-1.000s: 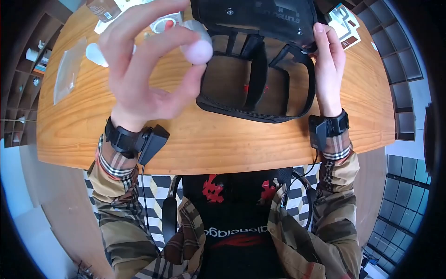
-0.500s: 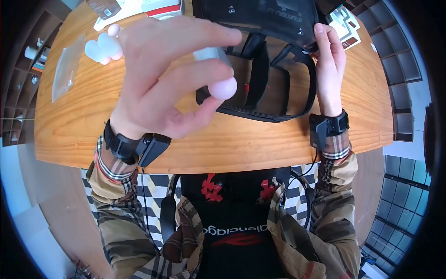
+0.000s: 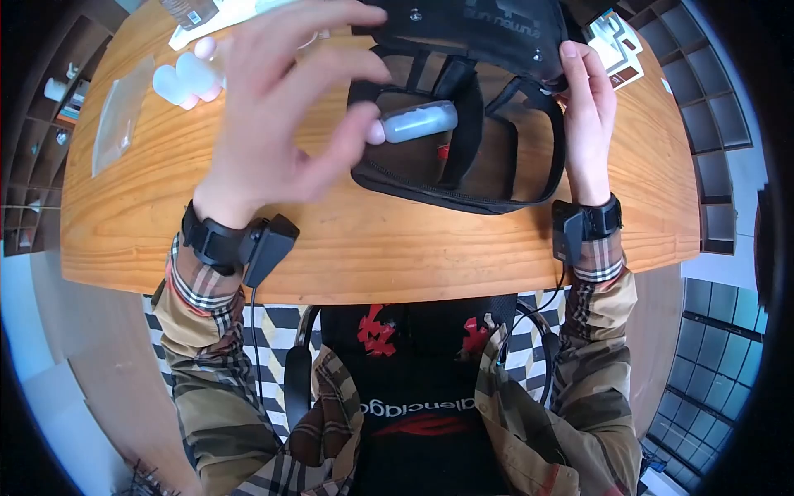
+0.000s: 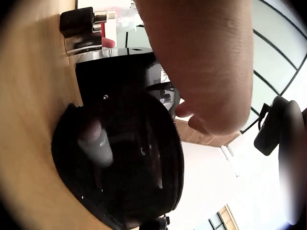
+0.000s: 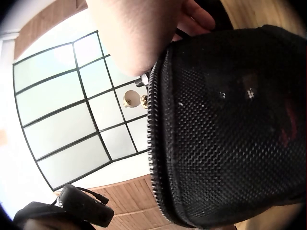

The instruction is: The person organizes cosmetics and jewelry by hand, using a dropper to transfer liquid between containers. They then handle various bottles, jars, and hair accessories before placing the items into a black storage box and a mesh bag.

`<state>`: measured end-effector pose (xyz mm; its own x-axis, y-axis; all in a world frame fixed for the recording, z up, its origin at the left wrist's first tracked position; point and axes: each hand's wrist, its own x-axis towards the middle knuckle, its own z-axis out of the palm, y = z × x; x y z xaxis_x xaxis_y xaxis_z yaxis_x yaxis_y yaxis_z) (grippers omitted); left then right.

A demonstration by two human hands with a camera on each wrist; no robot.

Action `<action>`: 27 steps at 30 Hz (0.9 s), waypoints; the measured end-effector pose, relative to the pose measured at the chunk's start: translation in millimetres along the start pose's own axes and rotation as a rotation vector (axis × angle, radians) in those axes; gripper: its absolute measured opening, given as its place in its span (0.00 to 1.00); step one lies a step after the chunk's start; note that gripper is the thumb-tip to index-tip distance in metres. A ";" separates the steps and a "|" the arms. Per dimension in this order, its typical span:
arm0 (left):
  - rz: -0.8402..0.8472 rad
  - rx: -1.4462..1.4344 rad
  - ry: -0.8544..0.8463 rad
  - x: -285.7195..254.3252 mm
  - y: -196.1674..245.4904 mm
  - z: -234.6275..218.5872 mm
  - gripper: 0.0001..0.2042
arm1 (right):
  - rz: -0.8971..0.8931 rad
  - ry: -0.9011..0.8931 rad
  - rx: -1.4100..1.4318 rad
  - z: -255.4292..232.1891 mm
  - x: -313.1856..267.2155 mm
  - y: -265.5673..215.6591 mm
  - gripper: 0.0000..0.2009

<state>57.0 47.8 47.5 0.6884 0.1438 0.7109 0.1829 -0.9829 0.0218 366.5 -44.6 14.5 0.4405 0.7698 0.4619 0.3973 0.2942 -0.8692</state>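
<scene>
A black zippered mesh case with inner dividers lies on the table, its lid raised. In its left compartment lies a clear bottle with a round pink cap; the left wrist view shows the bottle dimly inside. My left hand, blurred, is just left of the case, fingers spread and thumb tip close to the pink cap. At the lid's right corner, my right hand grips the lid between thumb and fingers.
White bottles with pink caps stand at the left of the wooden table, beside a flat clear plastic bag. A brown-and-white box is at the back left. White boxes stand behind the case at right.
My left hand carried the bottle rightward over the case, let it go in the left compartment, and has drawn back to the left. My right hand stays on the lid.
</scene>
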 end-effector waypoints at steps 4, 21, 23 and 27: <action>-0.094 0.307 0.288 -1.9 -22.3 14.9 0.10 | -0.014 -0.012 0.018 -0.1 -0.6 2.7 0.13; -0.787 0.717 0.075 -60.0 -93.0 -6.6 0.22 | -0.023 -0.011 -0.027 -1.7 -6.5 -0.2 0.12; -0.805 0.747 0.049 -59.1 -91.9 -4.0 0.23 | -0.030 -0.007 -0.039 -2.4 -5.5 -1.0 0.12; -0.863 0.774 0.002 -56.6 -87.9 -5.1 0.23 | -0.028 -0.015 -0.016 -1.6 -6.1 0.1 0.13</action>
<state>-1.7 125.4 8.9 0.1240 0.7314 0.6705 0.9724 -0.2242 0.0647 365.2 -50.2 11.8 0.4173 0.7696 0.4833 0.4225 0.3066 -0.8530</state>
